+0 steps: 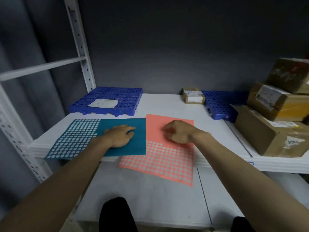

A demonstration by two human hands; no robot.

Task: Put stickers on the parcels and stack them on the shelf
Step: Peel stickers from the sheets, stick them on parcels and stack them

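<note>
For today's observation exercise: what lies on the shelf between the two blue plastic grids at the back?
In the head view, a small cardboard parcel sits beside the right grid; toward the left grid it is bare white shelf.

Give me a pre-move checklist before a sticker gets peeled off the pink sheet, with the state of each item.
1. Left hand flat on the teal sticker sheet, steadying it: ok.
2. Right hand over the pink sticker sheet, fingers curled: ok; whether it already pinches a sticker: cannot tell.
3. Unpeeled stickers left on the pink sheet's far part: ok.
4. Pink sheet fully supported: not ok, its near part hangs over the shelf edge.
5. Parcel to label in view: ok, small box at the back and stacked boxes to the right.
6. Blue grid mat free for stacking: ok, only a flat paper on it.
</note>
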